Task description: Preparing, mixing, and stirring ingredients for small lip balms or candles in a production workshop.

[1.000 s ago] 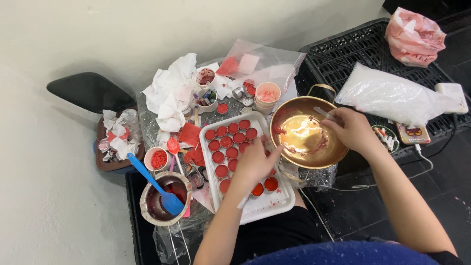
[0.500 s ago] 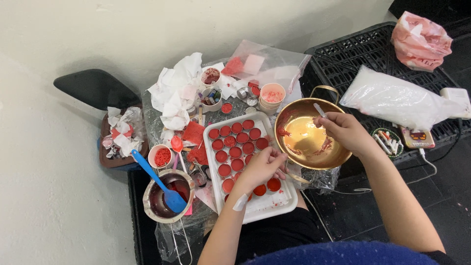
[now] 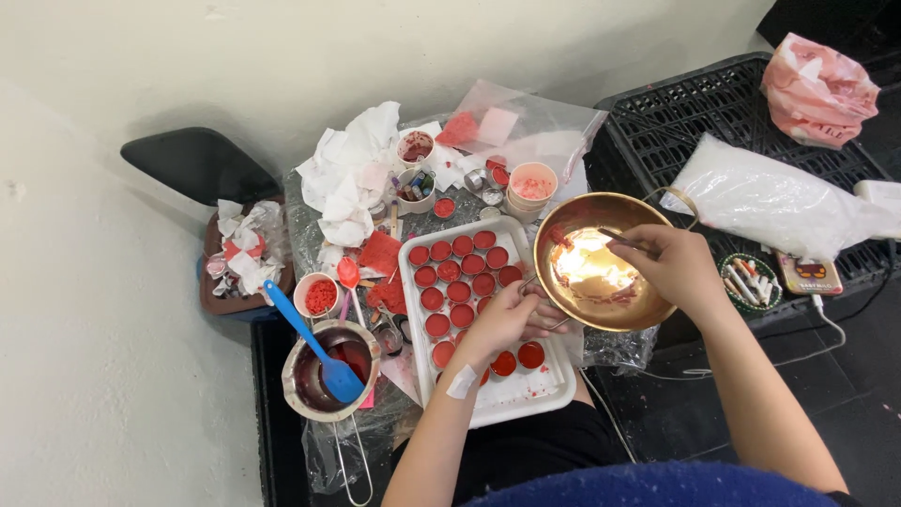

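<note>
Over the white tray [image 3: 488,404] of red-filled tins, my left hand [image 3: 507,319] stays curled around the brass bowl's [image 3: 601,263] handle, as half a second ago. My right hand [image 3: 671,268], hardly shifted, pinches a thin stick [image 3: 615,237] whose long axis points left into the bowl.

Pale wall [image 3: 282,56], dark floor [image 3: 845,376], black plastic crate [image 3: 676,113], dark stool [image 3: 197,164]

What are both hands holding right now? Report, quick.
Left hand: closed on the brass bowl's handle.
Right hand: closed on a thin tool in the bowl.
</note>
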